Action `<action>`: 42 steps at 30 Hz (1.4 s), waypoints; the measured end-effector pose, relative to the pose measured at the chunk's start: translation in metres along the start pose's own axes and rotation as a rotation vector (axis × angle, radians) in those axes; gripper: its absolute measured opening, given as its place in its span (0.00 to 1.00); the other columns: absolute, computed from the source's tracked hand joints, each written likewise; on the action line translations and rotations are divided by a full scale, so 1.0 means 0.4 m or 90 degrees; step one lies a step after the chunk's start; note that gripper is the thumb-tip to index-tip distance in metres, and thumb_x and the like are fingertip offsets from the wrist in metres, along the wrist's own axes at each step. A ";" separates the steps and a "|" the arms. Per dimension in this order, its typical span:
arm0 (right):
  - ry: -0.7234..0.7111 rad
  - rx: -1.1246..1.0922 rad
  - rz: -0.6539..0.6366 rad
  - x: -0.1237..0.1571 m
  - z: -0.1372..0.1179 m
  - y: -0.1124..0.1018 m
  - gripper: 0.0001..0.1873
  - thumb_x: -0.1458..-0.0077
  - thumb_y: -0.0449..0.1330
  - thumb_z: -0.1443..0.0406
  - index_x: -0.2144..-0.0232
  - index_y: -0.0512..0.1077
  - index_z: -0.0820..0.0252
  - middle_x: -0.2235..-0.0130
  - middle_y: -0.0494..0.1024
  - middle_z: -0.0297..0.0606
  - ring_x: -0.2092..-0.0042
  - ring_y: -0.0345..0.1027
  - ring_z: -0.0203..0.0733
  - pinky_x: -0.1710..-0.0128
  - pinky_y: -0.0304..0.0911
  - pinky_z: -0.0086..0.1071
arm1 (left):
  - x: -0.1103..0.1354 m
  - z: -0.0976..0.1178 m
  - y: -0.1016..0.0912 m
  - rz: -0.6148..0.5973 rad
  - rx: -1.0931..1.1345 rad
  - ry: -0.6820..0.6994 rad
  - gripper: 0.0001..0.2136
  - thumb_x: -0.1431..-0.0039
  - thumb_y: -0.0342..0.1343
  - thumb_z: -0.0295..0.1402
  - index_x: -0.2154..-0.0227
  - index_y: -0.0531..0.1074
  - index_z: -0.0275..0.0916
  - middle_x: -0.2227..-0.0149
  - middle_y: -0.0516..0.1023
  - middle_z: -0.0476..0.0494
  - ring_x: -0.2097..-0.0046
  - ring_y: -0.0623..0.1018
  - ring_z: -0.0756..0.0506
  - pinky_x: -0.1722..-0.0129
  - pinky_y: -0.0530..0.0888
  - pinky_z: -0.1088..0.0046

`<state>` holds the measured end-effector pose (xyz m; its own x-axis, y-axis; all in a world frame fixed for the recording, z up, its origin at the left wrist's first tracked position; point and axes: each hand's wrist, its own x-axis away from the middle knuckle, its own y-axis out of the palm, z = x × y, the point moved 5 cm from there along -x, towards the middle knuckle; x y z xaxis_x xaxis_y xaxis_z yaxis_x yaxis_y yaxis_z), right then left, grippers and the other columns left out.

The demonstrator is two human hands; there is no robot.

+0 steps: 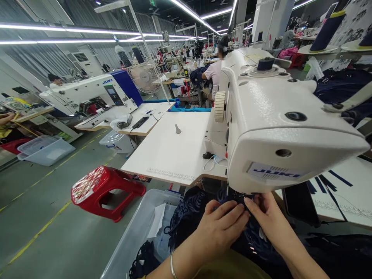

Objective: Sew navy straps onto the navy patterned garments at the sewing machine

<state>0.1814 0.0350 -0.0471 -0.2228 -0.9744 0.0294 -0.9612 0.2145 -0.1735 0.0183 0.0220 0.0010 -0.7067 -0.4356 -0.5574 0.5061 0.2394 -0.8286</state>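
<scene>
1 silver bangle (172,265), olive clothing (232,266)

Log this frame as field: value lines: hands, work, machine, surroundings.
left hand: fingertips at navy fabric, grip unclear; bracelet on wrist
right hand: thumb and fingers at the fabric, grip unclear
machine: white JUKI sewing machine, its head above the fingertips
bin: translucent, dark fabric inside
stool: red, left of bin
tabletop: white, small grey piece on it

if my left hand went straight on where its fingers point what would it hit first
Probably the right hand: its thumb lies just past the left hand's fingertips, though depth there is hard to judge.
</scene>
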 end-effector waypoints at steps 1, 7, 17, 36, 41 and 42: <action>0.004 -0.013 -0.002 -0.005 0.000 -0.003 0.23 0.44 0.59 0.51 0.50 0.64 0.54 0.56 0.74 0.40 0.53 0.69 0.45 0.57 0.68 0.33 | 0.005 0.002 0.004 -0.002 -0.021 0.005 0.15 0.34 0.52 0.31 0.46 0.68 0.43 0.47 0.76 0.50 0.43 0.69 0.49 0.47 0.62 0.69; -0.022 0.093 0.040 -0.056 -0.024 -0.032 0.22 0.45 0.55 0.52 0.52 0.70 0.58 0.51 0.76 0.46 0.44 0.66 0.55 0.43 0.59 0.49 | 0.000 0.012 0.014 -0.025 -0.139 -0.004 0.14 0.33 0.50 0.34 0.46 0.69 0.46 0.42 0.70 0.50 0.41 0.66 0.46 0.47 0.60 0.68; -0.257 0.303 0.090 -0.120 -0.058 -0.041 0.18 0.49 0.53 0.59 0.64 0.78 0.60 0.59 0.82 0.48 0.47 0.70 0.59 0.46 0.63 0.48 | -0.038 0.019 0.017 -0.005 -0.167 -0.087 0.16 0.33 0.51 0.41 0.48 0.71 0.42 0.49 0.73 0.45 0.44 0.69 0.43 0.51 0.60 0.67; -0.425 0.493 0.121 -0.141 -0.070 -0.037 0.16 0.44 0.51 0.63 0.78 0.74 0.57 0.76 0.77 0.45 0.66 0.75 0.54 0.62 0.69 0.44 | -0.053 0.023 0.011 -0.027 -0.153 -0.107 0.17 0.32 0.46 0.38 0.46 0.70 0.39 0.46 0.72 0.47 0.44 0.67 0.45 0.52 0.60 0.66; -0.423 0.497 0.127 -0.136 -0.069 -0.033 0.16 0.43 0.50 0.65 0.76 0.75 0.58 0.79 0.75 0.44 0.65 0.74 0.54 0.62 0.69 0.42 | -0.051 0.024 0.015 -0.035 -0.146 -0.109 0.18 0.31 0.45 0.38 0.45 0.69 0.38 0.45 0.71 0.48 0.44 0.66 0.45 0.51 0.59 0.66; -0.423 0.499 0.129 -0.133 -0.070 -0.030 0.16 0.43 0.50 0.65 0.75 0.76 0.59 0.79 0.75 0.44 0.65 0.74 0.54 0.62 0.68 0.42 | -0.051 0.024 0.016 -0.033 -0.146 -0.112 0.17 0.31 0.45 0.38 0.45 0.69 0.38 0.45 0.72 0.48 0.44 0.66 0.45 0.51 0.59 0.66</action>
<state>0.2004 0.0863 -0.0188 -0.0048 -0.8165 -0.5773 -0.4883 0.5057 -0.7112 0.0406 0.0240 0.0076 -0.6223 -0.5908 -0.5134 0.3325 0.3943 -0.8567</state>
